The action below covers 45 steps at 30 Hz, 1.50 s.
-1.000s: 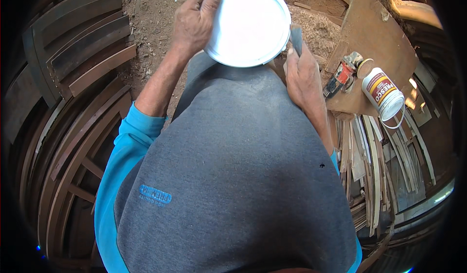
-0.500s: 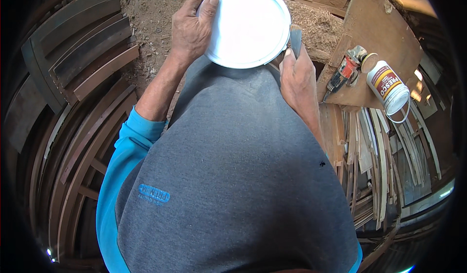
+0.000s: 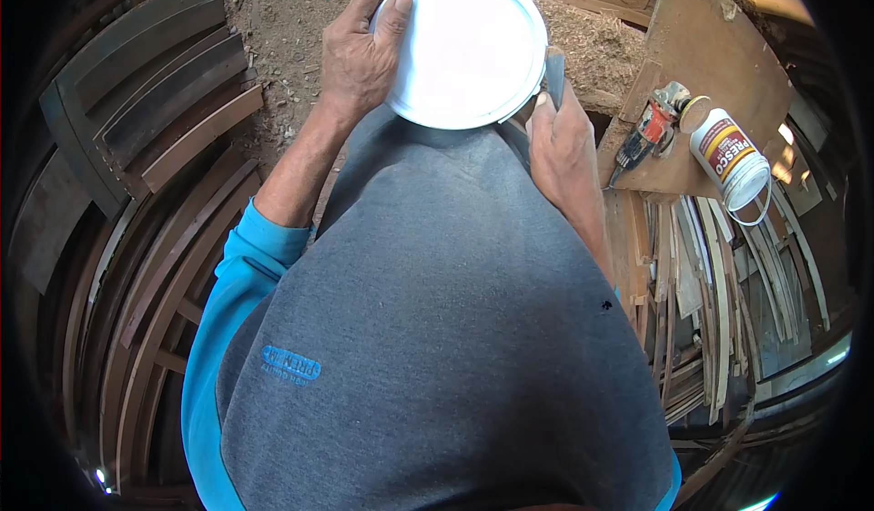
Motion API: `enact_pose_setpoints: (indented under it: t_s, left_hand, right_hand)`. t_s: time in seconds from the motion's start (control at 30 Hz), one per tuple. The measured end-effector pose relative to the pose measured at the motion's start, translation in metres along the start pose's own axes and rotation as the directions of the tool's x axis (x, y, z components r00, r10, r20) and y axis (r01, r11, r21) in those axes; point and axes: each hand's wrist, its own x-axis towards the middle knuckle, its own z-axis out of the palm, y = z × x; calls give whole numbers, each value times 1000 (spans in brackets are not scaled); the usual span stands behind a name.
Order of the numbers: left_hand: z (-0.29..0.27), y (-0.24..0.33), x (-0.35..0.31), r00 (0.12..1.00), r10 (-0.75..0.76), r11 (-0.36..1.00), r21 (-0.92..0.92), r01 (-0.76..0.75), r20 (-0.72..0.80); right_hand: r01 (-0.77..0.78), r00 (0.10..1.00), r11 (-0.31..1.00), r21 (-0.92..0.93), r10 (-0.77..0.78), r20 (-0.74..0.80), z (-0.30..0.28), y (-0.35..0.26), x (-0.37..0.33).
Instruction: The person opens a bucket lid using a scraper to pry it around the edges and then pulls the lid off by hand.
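A round white plastic lid [image 3: 469, 51] with a raised rim is at the top centre, above my lap. Whether a tub sits under it is hidden. My left hand [image 3: 362, 56] grips its left edge, thumb on top and fingers wrapped over the far side. My right hand [image 3: 563, 142] is closed around a flat grey blade [image 3: 555, 76], like a putty knife or chisel, with its thumb along it. The blade stands up against the lid's right rim. Most of its grip is hidden in the fingers.
A red and black angle grinder [image 3: 648, 133] lies on a plywood sheet [image 3: 719, 65] at right, beside a white pail [image 3: 731, 161] with a handle. Curved wooden pieces [image 3: 187, 83] line the left. Thin wood strips [image 3: 696, 302] are piled at lower right, with sawdust [image 3: 596, 51] beyond my right hand.
Almost nothing differs. The lid and both hands have shifted very slightly right in the view, still in the same grips.
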Motion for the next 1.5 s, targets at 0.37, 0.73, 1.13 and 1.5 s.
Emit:
enact_pose_setpoints:
  t_s: [0.37,0.73,1.13,1.5]
  left_hand:
    - [-7,-2,4,999,32,999,-1,-32,40]
    - [-10,-10,6,992,123,992,-40,-122,26]
    - [-18,-8,45,968,126,913,355,-199,218]
    - [-8,45,74,852,112,942,217,-255,512]
  right_hand:
    - [140,983,979,-149,-120,140,-33,0,19]
    - [319,947,930,-184,-303,111,-29,7,34]
    - [155,987,943,-293,-158,15,-86,-32,5]
    - [176,984,966,189,-169,-52,-29,40,33]
